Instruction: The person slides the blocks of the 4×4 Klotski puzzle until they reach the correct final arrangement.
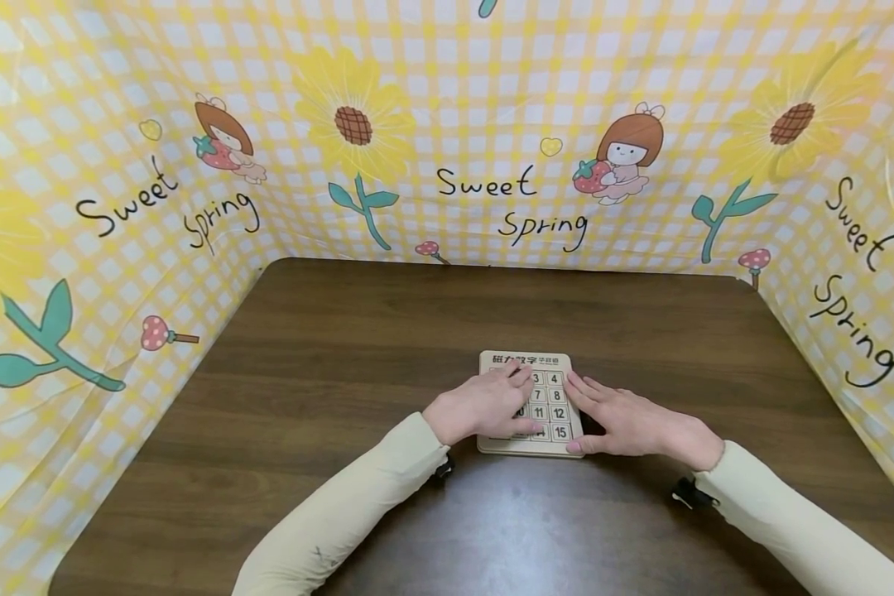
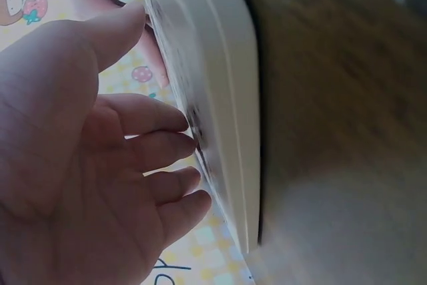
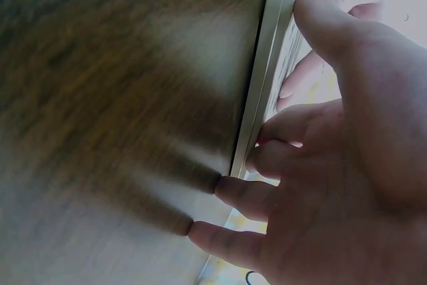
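Observation:
A cream sliding number puzzle (image 1: 517, 448) lies flat on the table, with black-numbered square tiles and a printed title along its far edge. My left hand (image 1: 492, 407) lies over the left part of it, hiding several tiles. In the left wrist view its fingertips (image 2: 187, 143) meet the face of the puzzle, loosely bent. My right hand (image 1: 626, 420) rests along the right side, thumb at the near right corner and fingers at the far right edge. The right wrist view has two of its fingertips (image 3: 230, 188) down on the table beside the frame. Tiles 4, 8, 12 and 15 show between the hands.
The dark wood-grain table (image 1: 328, 331) stretches around the puzzle on all sides. A yellow checked cloth (image 1: 447, 108) with flowers and "Sweet Spring" lettering stands as a wall at the back, left and right. Black straps (image 1: 693, 494) sit at the wrists.

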A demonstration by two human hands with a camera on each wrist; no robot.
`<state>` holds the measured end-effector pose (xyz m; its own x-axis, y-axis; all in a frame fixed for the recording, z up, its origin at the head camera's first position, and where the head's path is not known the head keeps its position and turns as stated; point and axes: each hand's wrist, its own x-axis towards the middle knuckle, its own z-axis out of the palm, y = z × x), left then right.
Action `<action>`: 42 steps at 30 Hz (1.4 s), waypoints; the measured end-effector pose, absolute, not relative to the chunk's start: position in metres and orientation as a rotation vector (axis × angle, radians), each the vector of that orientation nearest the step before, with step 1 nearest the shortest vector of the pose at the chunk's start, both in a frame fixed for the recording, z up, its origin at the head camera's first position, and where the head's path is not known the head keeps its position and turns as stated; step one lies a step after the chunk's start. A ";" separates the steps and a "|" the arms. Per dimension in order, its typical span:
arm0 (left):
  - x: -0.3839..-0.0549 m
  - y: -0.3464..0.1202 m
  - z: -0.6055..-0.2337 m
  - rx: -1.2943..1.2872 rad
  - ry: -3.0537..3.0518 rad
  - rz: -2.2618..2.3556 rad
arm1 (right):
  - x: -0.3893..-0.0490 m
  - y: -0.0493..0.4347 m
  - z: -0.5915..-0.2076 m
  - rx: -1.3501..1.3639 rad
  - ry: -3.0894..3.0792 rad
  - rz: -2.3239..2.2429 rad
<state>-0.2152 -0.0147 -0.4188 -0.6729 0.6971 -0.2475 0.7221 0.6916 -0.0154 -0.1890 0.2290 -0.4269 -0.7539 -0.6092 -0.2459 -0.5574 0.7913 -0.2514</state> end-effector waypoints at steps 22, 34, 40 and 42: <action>-0.211 -0.067 -0.415 1.061 2.724 -0.044 | -0.189 0.228 -0.425 -0.903 2.679 -0.234; -0.209 -0.066 -0.415 1.069 2.707 -0.085 | -0.189 0.228 -0.425 -0.895 2.674 -0.239; -0.209 -0.062 -0.418 1.082 2.715 -0.110 | -0.189 0.228 -0.426 -0.909 2.671 -0.240; -0.209 -0.059 -0.418 1.083 2.710 -0.099 | -0.189 0.228 -0.426 -0.912 2.671 -0.239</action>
